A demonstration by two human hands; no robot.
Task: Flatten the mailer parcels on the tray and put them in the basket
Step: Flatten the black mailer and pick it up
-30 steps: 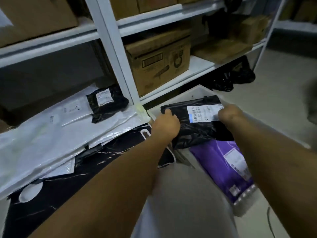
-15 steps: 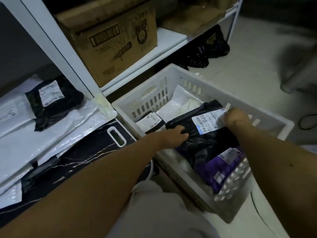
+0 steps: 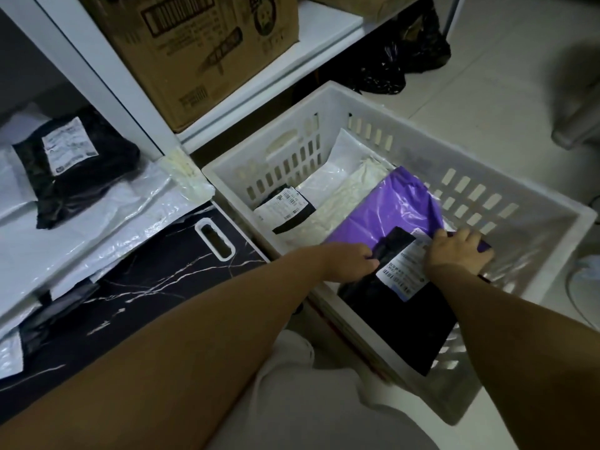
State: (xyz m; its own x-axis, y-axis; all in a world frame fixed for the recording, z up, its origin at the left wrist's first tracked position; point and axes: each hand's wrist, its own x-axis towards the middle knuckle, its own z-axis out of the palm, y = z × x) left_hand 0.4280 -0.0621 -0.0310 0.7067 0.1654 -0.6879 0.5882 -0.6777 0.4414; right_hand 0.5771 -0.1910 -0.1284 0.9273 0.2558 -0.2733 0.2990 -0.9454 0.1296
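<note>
A black mailer with a white label lies inside the white slotted basket, on top of a purple mailer. My left hand grips its left edge and my right hand presses on its top edge over the label. Deeper in the basket lie a white mailer and a small black labelled mailer. To the left, the dark marbled tray carries another black labelled mailer on white mailers.
A white shelf rack stands behind the tray and basket, with a cardboard box on its low shelf. Black bags lie on the floor behind the basket. My knee in grey cloth is below the basket.
Both hands have carried the black mailer from above the basket down into it, laying it over the purple mailer. The view has tilted down and closer to the basket.
</note>
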